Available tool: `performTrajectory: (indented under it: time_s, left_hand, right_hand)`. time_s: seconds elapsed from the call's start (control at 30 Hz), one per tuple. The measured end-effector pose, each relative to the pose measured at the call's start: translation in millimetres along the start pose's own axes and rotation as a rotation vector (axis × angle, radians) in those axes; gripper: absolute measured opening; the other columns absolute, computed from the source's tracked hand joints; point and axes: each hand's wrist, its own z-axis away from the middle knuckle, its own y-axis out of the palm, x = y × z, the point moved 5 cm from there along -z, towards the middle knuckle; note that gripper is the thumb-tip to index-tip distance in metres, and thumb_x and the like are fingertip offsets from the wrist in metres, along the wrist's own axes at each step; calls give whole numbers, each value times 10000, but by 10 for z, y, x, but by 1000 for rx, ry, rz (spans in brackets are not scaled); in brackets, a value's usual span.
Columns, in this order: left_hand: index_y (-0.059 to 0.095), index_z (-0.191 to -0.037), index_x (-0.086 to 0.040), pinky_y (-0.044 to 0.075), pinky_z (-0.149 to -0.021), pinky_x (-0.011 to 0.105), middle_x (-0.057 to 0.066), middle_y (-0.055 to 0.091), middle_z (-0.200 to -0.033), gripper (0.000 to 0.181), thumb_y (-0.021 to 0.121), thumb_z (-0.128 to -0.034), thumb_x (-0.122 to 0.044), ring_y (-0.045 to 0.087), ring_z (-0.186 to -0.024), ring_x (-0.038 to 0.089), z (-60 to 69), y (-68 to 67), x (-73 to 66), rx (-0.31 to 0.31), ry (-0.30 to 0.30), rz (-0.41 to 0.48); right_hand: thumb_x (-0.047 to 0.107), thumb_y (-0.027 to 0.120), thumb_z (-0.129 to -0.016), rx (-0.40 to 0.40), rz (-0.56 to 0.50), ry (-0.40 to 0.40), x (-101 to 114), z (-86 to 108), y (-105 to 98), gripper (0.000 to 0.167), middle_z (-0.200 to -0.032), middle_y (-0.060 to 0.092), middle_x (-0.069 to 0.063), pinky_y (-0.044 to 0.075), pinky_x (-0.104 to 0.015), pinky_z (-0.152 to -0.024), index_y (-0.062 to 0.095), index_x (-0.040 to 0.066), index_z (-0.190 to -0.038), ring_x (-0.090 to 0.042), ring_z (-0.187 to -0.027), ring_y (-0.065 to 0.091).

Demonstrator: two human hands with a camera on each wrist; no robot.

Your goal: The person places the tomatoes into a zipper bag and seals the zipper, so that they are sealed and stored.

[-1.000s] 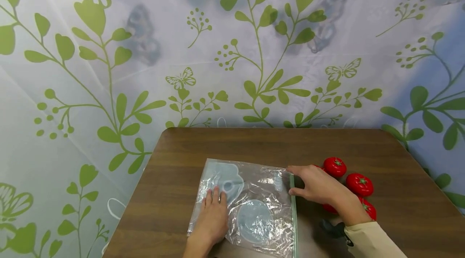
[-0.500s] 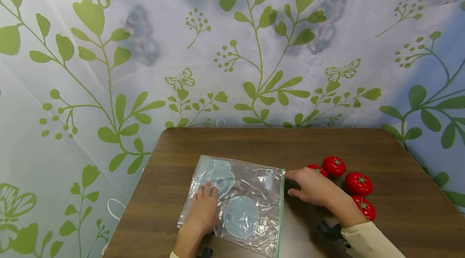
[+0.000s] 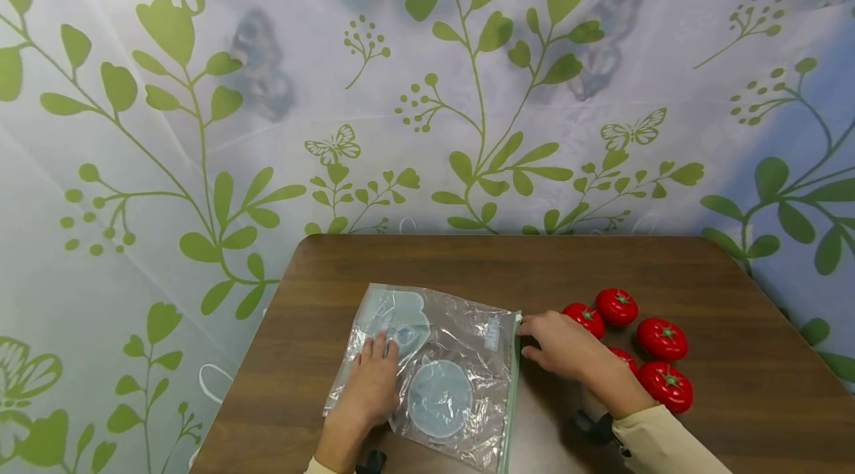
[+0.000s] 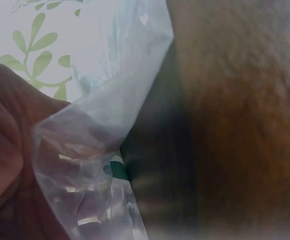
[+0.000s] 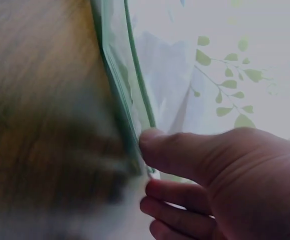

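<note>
A clear zip-lock bag [image 3: 461, 340] with a green zip edge [image 3: 513, 385] lies on the table. Pale blue printed shapes show on it, one of them round [image 3: 439, 398]. My left hand [image 3: 369, 389] rests on its left part, fingers extended over the plastic. In the left wrist view, a fold of the bag [image 4: 100, 110] rises beside that hand. At the far end of the zip edge, my right hand [image 3: 564, 344] pinches the bag's corner. The right wrist view shows the thumb against the green zip strips [image 5: 120, 90], which stand slightly apart there.
Several red tomatoes [image 3: 661, 339] sit close together to the right of my right forearm. Brown wood-grain table [image 3: 414, 259] surrounds the bag. Behind it hangs a pale cloth [image 3: 427, 88] with green leaves. Dark wrist-camera pieces [image 3: 591, 426] show near the sleeves.
The bag has slid left across the table, and both hands have shifted left too. More of the tomatoes show beside the right forearm now.
</note>
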Motion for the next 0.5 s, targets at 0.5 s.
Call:
performTrajectory:
  time_s: [0.5]
  left_hand:
    - [512, -1474, 156, 400, -1163, 761, 414, 450, -1595, 758, 772, -777, 13, 433, -1471, 648, 22, -71, -42, -13, 28, -19]
  right_hand:
    - [131, 897, -880, -206, 7, 112, -46, -71, 233, 147, -1022, 773, 8, 627, -436, -753, 868, 166, -1020, -240, -893, 778]
